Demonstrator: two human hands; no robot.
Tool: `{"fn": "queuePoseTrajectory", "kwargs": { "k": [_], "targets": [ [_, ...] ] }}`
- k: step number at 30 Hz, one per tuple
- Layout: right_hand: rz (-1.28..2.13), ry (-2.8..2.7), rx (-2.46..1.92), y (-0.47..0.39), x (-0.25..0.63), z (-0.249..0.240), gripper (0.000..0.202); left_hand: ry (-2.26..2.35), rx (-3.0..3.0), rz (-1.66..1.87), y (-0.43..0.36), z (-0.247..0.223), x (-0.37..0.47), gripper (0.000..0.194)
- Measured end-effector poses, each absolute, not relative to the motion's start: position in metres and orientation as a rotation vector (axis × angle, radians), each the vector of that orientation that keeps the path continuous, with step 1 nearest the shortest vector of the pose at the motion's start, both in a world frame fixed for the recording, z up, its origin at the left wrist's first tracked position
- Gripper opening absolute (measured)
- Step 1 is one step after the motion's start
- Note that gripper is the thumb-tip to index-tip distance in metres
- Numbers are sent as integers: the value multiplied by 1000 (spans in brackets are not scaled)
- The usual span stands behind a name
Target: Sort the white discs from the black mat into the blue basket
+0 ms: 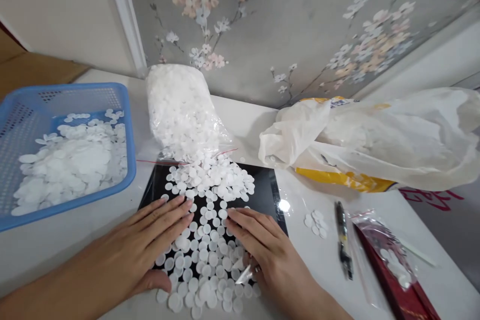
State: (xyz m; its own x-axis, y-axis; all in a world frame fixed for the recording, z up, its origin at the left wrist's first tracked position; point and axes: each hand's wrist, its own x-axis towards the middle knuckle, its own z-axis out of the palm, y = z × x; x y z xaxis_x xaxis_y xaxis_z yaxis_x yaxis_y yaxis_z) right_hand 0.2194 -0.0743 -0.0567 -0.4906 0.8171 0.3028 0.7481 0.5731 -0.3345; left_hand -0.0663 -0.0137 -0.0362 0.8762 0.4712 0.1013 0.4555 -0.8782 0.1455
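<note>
Many small white translucent discs lie spread over a black glossy board, heaped at its far side. My left hand rests flat at the left of the spread, fingers out and thumb apart, its fingertips touching discs. On the right, my right hand reaches over the discs with fingers stretched forward. Under its palm, by the thumb, a shiny pointed tool sticks out to the left; it looks like tweezers, mostly hidden by the hand. A clear bag full of discs lies with its mouth at the heap.
At left stands a blue basket holding discs. A white and yellow plastic bag lies back right. Nearer are a small disc pile, a black pen and a dark red packet. A flowered wall closes the back.
</note>
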Motion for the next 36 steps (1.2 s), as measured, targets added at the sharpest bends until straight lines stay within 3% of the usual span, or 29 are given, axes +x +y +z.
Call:
{"fn": "queuePoseTrajectory", "kwargs": {
  "k": [10,19,24,29,36],
  "targets": [
    [147,-2403,-1284,-71,207,-61,46,611,2862,231,-19,-38,-61,81],
    [333,-2472,-1079,-75,204,-42,33,724,2989,366,-9,-42,-59,77],
    [278,-2309,-1284,-75,226,-45,40,643,3025,310,-8,-42,-54,72],
    [262,-2291,-1330,-71,231,-55,48,605,3016,398,-10,-37,-48,50],
    [477,-2111,-1393,-51,219,-59,30,706,2803,548,-8,-32,-48,27]
  ]
}}
